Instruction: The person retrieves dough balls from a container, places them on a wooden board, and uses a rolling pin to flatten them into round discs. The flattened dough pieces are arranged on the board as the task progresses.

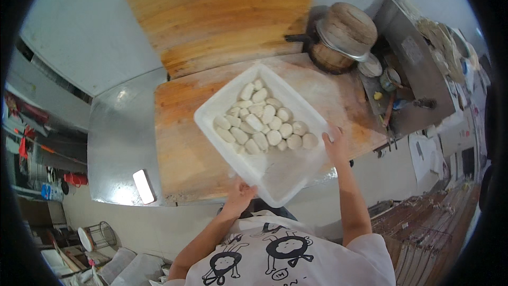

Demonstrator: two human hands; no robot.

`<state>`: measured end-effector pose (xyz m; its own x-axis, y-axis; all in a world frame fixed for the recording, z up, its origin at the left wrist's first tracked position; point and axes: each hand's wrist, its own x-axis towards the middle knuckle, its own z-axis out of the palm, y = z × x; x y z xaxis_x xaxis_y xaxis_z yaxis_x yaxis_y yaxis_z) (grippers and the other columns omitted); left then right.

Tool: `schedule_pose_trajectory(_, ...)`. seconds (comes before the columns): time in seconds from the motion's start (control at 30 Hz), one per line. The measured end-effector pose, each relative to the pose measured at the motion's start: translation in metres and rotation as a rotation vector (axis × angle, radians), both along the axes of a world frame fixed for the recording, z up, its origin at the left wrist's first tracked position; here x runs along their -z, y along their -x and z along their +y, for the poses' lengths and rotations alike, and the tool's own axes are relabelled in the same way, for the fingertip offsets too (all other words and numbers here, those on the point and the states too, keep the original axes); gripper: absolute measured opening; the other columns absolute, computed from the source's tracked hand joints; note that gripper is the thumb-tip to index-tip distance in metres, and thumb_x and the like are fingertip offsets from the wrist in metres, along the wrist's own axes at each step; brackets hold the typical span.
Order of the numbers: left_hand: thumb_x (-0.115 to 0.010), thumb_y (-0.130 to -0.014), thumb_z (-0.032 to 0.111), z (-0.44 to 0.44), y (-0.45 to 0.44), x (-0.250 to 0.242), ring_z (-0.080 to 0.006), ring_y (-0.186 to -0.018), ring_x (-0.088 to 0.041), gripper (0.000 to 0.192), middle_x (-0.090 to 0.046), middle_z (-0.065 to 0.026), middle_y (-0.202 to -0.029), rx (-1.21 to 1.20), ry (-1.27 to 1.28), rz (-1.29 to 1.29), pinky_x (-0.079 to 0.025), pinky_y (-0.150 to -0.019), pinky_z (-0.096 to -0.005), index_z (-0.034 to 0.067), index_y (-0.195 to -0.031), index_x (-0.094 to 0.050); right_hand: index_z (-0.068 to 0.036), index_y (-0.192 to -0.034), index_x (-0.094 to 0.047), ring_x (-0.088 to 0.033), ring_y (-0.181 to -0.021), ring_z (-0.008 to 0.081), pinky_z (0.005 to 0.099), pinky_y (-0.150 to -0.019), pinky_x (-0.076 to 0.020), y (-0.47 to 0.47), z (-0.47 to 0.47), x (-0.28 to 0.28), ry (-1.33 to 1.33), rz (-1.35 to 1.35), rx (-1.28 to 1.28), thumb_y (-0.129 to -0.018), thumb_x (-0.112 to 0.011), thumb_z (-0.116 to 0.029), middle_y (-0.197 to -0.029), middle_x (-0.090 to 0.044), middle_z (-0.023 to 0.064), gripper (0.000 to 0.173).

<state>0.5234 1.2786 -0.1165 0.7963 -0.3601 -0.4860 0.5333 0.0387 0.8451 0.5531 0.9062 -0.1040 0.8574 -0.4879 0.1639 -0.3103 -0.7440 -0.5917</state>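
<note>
Both hands grip a white plastic tub, turned at an angle over the floured wooden board. My left hand holds its near left side, close to the board's front edge. On the opposite side, my right hand clasps the rim near the right corner. Several pale dough pieces, some round and some oblong, lie in the tub, mostly towards its far and left parts. Its near part shows a bare, floury bottom. The fingers under the rim are partly hidden.
A white phone lies on the steel table at the left. A large wooden board leans on the wall. Stacked bowls stand at the back right, beside a steel box and a wooden-handled tool.
</note>
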Motion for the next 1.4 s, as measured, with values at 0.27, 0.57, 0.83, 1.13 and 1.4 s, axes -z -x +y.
schedule_pose_trajectory(0.27, -0.066, -0.096, 0.016, 0.055, -0.002, 0.045, -0.0126, -0.074, -0.046, 0.015, -0.05, 0.0007, -0.079, -0.418, -0.77, -0.389, -0.04, -0.063, -0.0322, 0.005, -0.092, -0.057, -0.005, -0.109, -0.07, -0.067, -0.08, 0.0279, 0.0419, -0.071, -0.0521, 0.032, 0.048, -0.002, -0.287, 0.283, -0.112, -0.087, -0.071, -0.031, -0.083, -0.067, 0.0151, 0.034)
schedule_pose_trajectory(0.57, -0.056, -0.103, 0.013, 0.248, -0.025, 0.036, -0.0091, -0.086, -0.053, 0.028, -0.063, -0.0007, -0.099, -0.492, -0.743, -0.352, -0.045, -0.077, -0.0267, -0.004, -0.125, -0.06, 0.001, -0.136, -0.051, -0.061, -0.09, 0.0203, 0.0329, -0.079, -0.055, 0.073, 0.184, 0.008, -1.155, 0.182, -0.711, -0.089, -0.072, -0.015, -0.105, -0.058, 0.0126, 0.054)
schedule_pose_trajectory(0.83, -0.055, -0.103, 0.013, 0.228, -0.029, 0.032, -0.0194, -0.104, -0.061, 0.042, -0.066, -0.0151, -0.12, -0.633, -0.943, -0.436, -0.048, -0.093, -0.0314, -0.009, -0.139, -0.05, -0.003, -0.157, -0.026, -0.058, -0.109, 0.0178, 0.0322, -0.094, -0.0507, 0.02, 0.176, 0.019, -1.119, 0.489, -0.905, -0.094, -0.069, -0.016, -0.122, -0.054, 0.0087, 0.077)
schedule_pose_trajectory(1.13, -0.059, -0.1, 0.015, 0.249, -0.044, 0.062, -0.0316, -0.118, -0.062, 0.042, -0.062, -0.0226, -0.129, -0.69, -1.077, -0.503, -0.05, -0.097, -0.0382, -0.009, -0.134, -0.054, -0.005, -0.118, -0.064, -0.065, -0.101, 0.0363, 0.0431, -0.088, -0.0527, -0.065, 0.157, -0.004, -0.625, 0.189, -0.715, -0.09, -0.065, -0.02, -0.108, -0.066, 0.019, 0.032)
schedule_pose_trajectory(1.4, -0.063, -0.093, 0.016, 0.2, -0.044, 0.014, -0.0372, -0.105, -0.059, 0.037, -0.06, -0.02, -0.116, -0.668, -1.385, -0.473, -0.049, -0.091, -0.0444, 0.003, -0.128, -0.06, -0.005, -0.112, -0.066, -0.065, -0.1, 0.0319, 0.0445, -0.088, -0.053, -0.155, 0.224, -0.018, 0.134, -0.095, -1.022, -0.084, -0.068, -0.018, -0.106, -0.066, 0.0154, 0.031)
